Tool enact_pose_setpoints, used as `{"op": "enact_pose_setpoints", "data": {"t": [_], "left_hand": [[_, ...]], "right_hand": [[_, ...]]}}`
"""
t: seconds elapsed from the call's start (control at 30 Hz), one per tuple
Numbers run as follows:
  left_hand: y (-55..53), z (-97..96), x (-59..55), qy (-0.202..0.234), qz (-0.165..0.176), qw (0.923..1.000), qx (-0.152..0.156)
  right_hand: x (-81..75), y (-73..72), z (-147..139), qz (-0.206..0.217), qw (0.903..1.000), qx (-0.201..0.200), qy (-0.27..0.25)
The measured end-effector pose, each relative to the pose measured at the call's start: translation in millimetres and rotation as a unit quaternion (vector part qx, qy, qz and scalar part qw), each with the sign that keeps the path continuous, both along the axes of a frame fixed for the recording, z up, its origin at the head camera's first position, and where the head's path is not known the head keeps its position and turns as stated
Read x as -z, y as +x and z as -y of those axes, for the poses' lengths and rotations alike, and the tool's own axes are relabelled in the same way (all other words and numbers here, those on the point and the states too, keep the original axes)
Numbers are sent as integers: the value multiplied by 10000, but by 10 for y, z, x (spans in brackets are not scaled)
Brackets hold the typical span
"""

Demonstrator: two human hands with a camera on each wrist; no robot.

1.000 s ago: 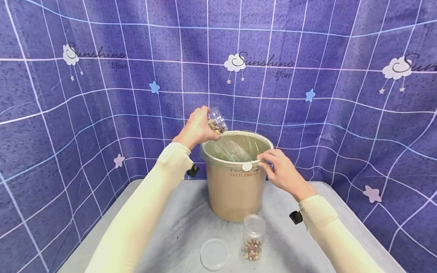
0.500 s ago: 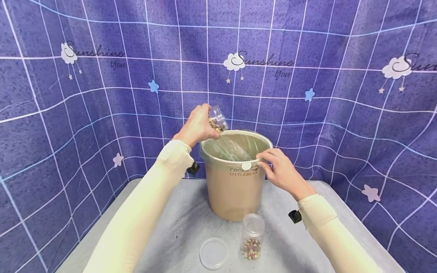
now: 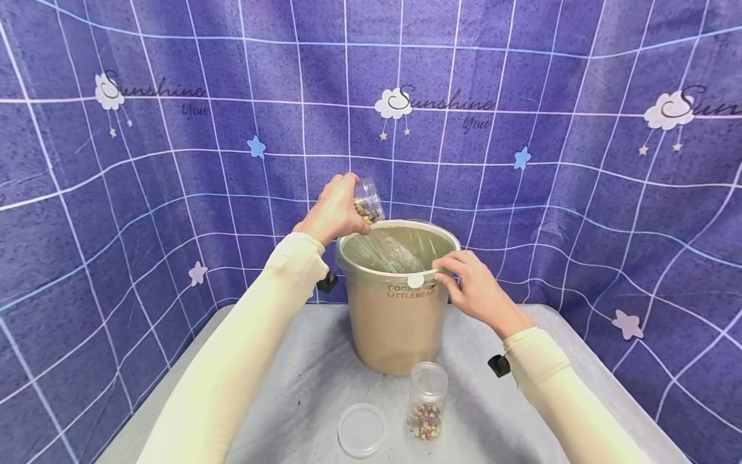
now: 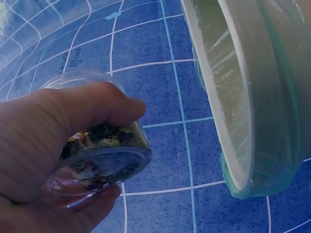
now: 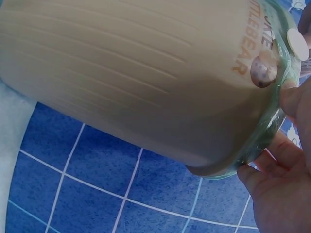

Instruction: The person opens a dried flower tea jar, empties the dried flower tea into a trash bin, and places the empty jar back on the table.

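My left hand (image 3: 336, 209) grips a clear plastic jar (image 3: 371, 192) of dried flower buds, fingers and thumb curled around its sides. The jar leans on its side just above the left rim of a beige trash can (image 3: 397, 328). In the left wrist view, the buds (image 4: 109, 138) lie inside the jar. A thin greenish bag (image 3: 394, 248) lines the can and folds over its rim. At the front right of that rim, my right hand (image 3: 475, 287) pinches the edge, with the thumb (image 5: 290, 99) outside.
A second clear jar (image 3: 428, 399) with reddish buds stands on the grey tabletop (image 3: 290, 386) before the can. A clear round lid (image 3: 362, 430) lies flat to its left. A purple-blue gridded cloth (image 3: 278, 116) hangs around the back and sides.
The head view has shifted slightly, and the left hand's jar has turned a little above the rim. The right hand keeps its hold on the rim.
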State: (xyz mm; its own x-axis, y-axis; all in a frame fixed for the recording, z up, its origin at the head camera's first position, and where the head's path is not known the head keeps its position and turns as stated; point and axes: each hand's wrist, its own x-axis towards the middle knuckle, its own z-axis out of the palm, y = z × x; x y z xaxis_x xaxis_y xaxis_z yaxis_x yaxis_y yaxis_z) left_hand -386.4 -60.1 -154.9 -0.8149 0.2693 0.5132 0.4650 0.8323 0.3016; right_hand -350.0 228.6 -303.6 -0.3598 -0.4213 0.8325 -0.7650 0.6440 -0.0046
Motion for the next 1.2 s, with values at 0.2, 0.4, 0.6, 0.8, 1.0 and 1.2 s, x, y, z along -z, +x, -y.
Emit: {"op": "enact_pose_setpoints", "data": {"t": [0.2, 0.4, 0.6, 0.8, 1.0, 1.2], "left_hand": [[-10, -36, -20, -201, -124, 9997, 50], [-1, -65, -36, -299, -119, 9995, 46], [-3, -67, -21, -363, -6, 9993, 80], [-42, -65, 11, -410, 111, 9991, 88], [-73, -73, 33, -520, 128, 9985, 68], [-95, -71, 53, -649, 151, 9978, 75]], "right_hand": [[-20, 16, 9, 9, 10000, -32, -1], [-37, 25, 8, 20, 10000, -52, 4], [-37, 23, 8, 5, 10000, -72, -3], [-26, 20, 9, 24, 10000, -65, -23], [-22, 13, 9, 47, 10000, -67, -28], [-21, 6, 3, 17, 10000, -80, -38]]}}
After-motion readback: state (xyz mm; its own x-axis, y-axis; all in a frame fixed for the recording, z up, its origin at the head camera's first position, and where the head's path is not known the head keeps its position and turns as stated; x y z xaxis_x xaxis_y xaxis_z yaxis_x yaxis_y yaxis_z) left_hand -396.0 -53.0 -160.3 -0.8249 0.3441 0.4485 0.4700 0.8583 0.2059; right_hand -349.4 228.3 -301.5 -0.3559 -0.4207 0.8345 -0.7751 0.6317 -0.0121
